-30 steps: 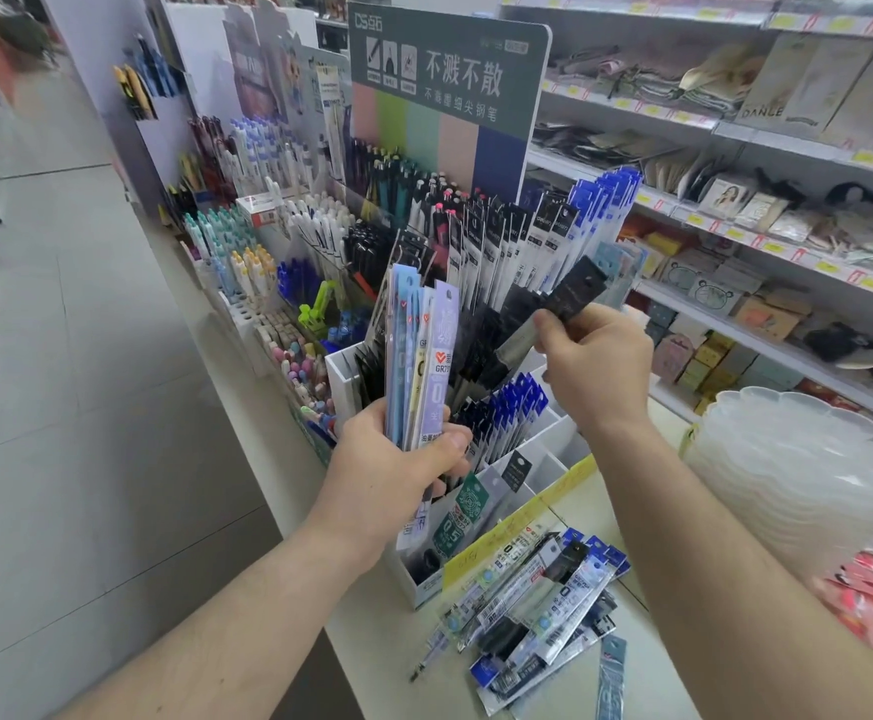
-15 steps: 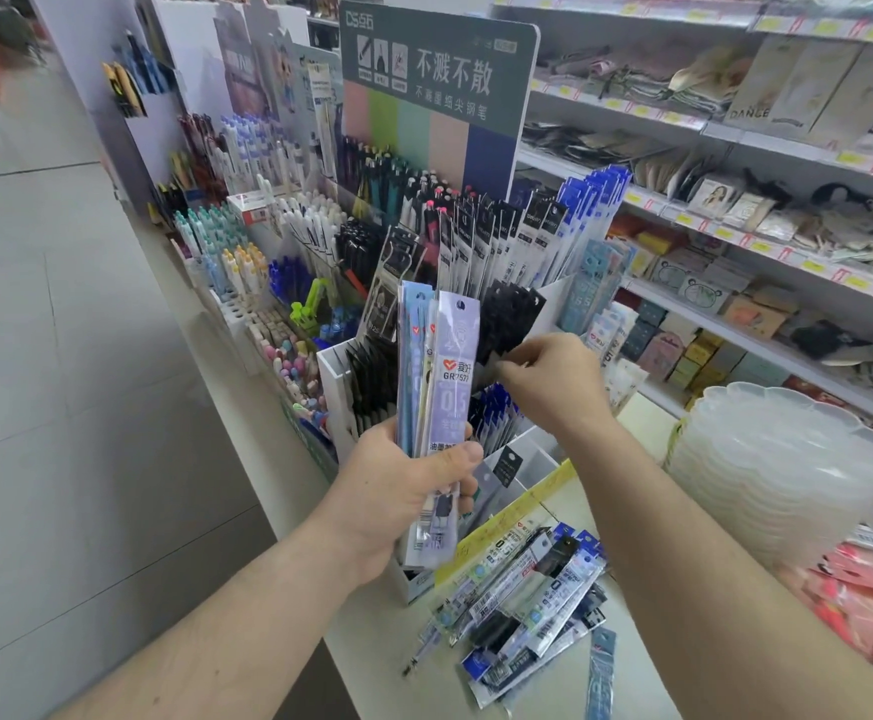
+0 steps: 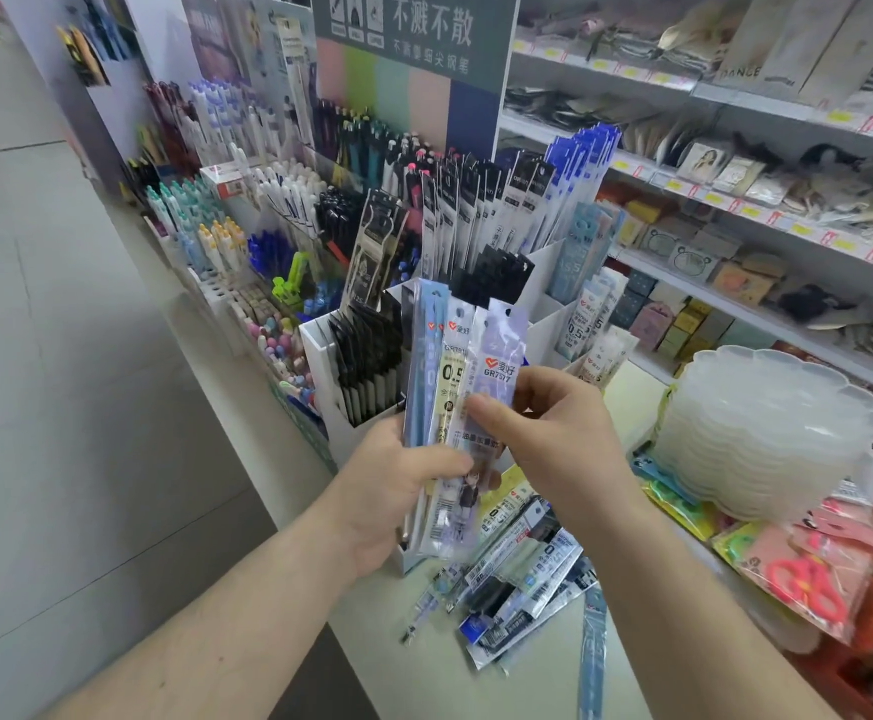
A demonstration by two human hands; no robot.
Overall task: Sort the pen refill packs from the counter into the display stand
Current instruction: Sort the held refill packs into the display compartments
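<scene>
My left hand [image 3: 398,491] grips a fanned bunch of pen refill packs [image 3: 455,366], held upright in front of the white display stand [image 3: 322,376]. The front pack of the bunch is pale lilac [image 3: 499,356]. My right hand [image 3: 554,433] pinches that lilac pack between thumb and fingers at its middle. A loose pile of refill packs [image 3: 517,579] lies on the counter [image 3: 424,667] below my hands. The stand's compartments hold black packs [image 3: 491,272] and blue-topped packs [image 3: 580,163].
A stack of clear scalloped plastic trays [image 3: 767,428] stands on the counter to the right, with packaged pink scissors [image 3: 808,584] in front. Shelves of small goods [image 3: 735,226] run behind. Pens [image 3: 226,236] fill racks left of the stand, beside the tiled aisle floor [image 3: 60,407].
My right hand put the black pack into the stand, then came back and took hold of the lilac pack in my left hand's bunch.
</scene>
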